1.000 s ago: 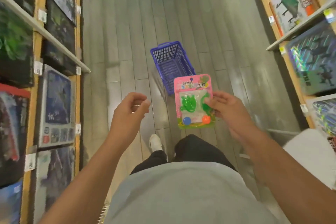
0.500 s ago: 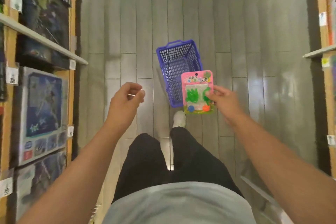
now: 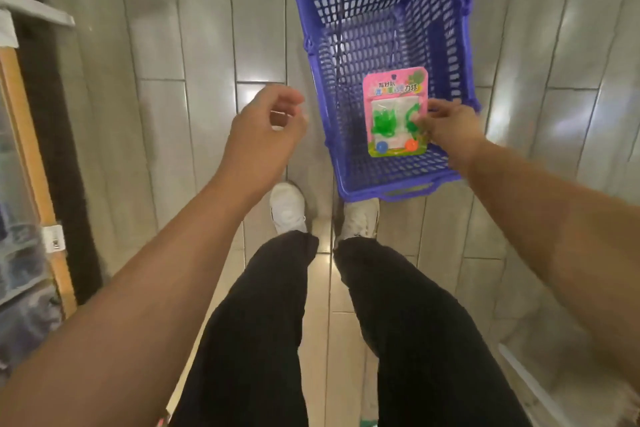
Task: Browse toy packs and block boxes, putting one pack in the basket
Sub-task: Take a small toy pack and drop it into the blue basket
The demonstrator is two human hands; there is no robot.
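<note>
The floor (image 3: 194, 45) of the shop aisle is made of long grey boards that shine under the lamps, and at the left edge a shelf (image 3: 38, 163) with blurred boxes stands close to the person. On the floor, just in front of the two white shoes (image 3: 287, 206), sits the blue basket (image 3: 465, 55), its mesh walls open to the top so that things can be dropped in from above. The person bends over it with both arms stretched forward. The right hand (image 3: 446, 126) pinches the pink toy pack (image 3: 396, 111) by its right edge, fingers on the clear blister, and holds it flat inside the mouth of the basket, I think so it can be let go and land on the bottom. The pack is not released yet. The left hand (image 3: 265, 135) hangs beside the basket, fingers loosely curled, holding nothing, probably only for balance.
</note>
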